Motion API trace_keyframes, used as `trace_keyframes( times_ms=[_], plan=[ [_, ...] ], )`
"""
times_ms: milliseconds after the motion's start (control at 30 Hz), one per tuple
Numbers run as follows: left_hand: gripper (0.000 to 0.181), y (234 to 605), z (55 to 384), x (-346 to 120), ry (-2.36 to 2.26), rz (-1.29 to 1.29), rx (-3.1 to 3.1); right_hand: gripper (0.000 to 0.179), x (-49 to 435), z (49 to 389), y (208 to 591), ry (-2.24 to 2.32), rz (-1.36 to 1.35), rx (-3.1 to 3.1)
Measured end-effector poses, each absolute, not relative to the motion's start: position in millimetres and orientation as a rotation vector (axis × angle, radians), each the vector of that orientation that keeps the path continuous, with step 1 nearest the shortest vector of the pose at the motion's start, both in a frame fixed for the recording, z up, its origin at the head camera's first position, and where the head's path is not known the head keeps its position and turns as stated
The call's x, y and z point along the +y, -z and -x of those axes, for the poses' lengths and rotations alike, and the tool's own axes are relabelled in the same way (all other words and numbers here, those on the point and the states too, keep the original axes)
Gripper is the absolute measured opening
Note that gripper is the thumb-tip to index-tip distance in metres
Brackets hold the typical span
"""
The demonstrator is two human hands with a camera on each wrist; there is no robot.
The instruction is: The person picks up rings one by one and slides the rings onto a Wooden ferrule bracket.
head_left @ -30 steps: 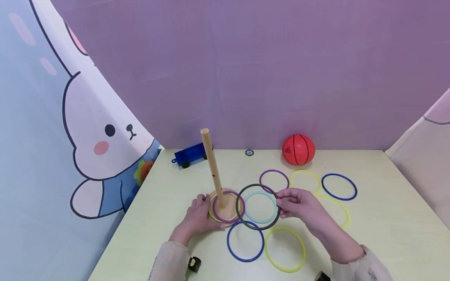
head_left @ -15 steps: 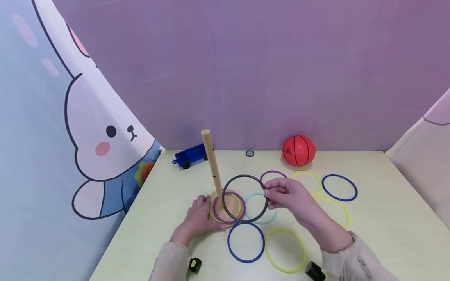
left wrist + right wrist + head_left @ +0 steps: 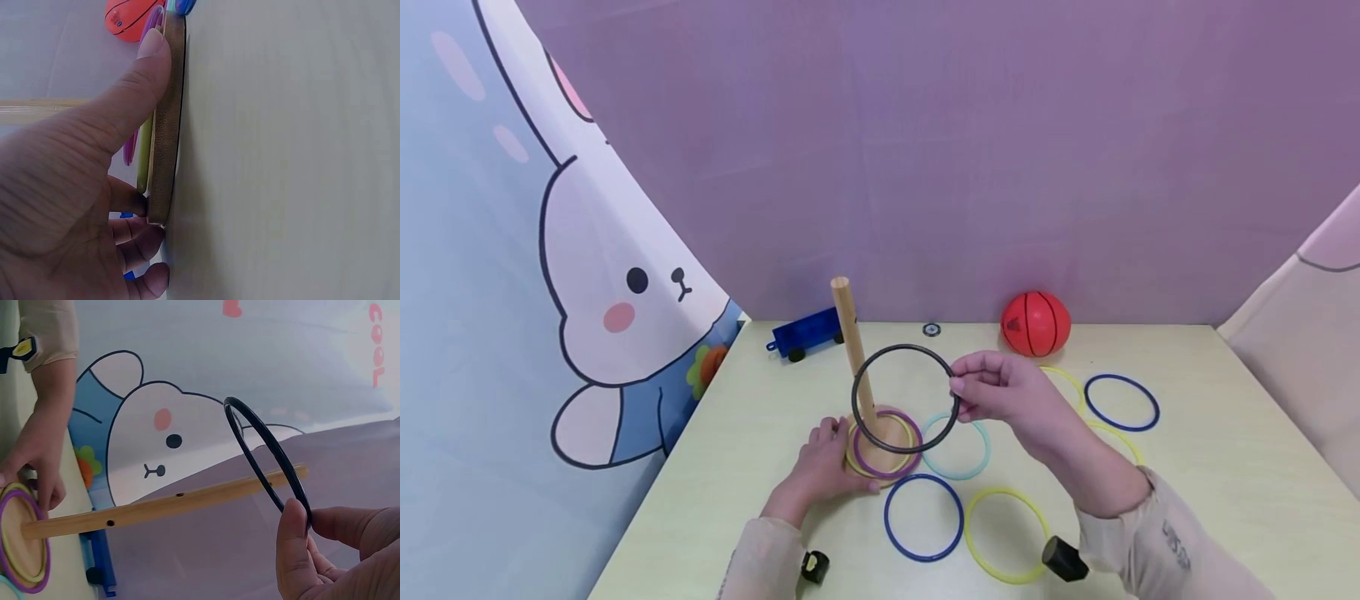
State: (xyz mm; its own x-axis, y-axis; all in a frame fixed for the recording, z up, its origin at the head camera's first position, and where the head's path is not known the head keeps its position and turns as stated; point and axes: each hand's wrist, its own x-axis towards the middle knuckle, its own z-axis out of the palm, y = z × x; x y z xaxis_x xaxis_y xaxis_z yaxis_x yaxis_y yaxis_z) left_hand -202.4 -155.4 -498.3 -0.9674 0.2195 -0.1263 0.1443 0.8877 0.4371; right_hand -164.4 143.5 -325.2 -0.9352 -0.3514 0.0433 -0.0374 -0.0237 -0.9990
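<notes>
Black and slim, the ring [image 3: 906, 347] looks light, stiff and slightly slick to me, best pinched at its rim, just where the fingers of the right hand [image 3: 1011, 402] nip it. It is in the air left of those fingers, circular with no long axis, its opening tilted toward my head view and overlapping the upright wooden pole [image 3: 847, 325], whose round base [image 3: 165, 140] the fingers of the left hand [image 3: 822, 463] grasp.

From our black ring [image 3: 906, 347] we see a black-lined red ball [image 3: 1035, 323] at two o'clock and a blue cart [image 3: 806, 333] at ten.
</notes>
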Motion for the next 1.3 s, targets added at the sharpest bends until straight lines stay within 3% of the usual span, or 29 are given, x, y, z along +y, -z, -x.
trace_keyframes(
  times_ms=[867,1300],
  plan=[
    [0.126,501.3,203.7,-154.5,-0.603,-0.32,2.922,0.026,113.4,186.7,262.4,2.213,0.417,1.931],
    [0.127,500.5,202.6,-154.5,-0.622,-0.3,2.911,0.025,103.7,203.2,262.4,2.343,0.315,1.813]
  ],
)
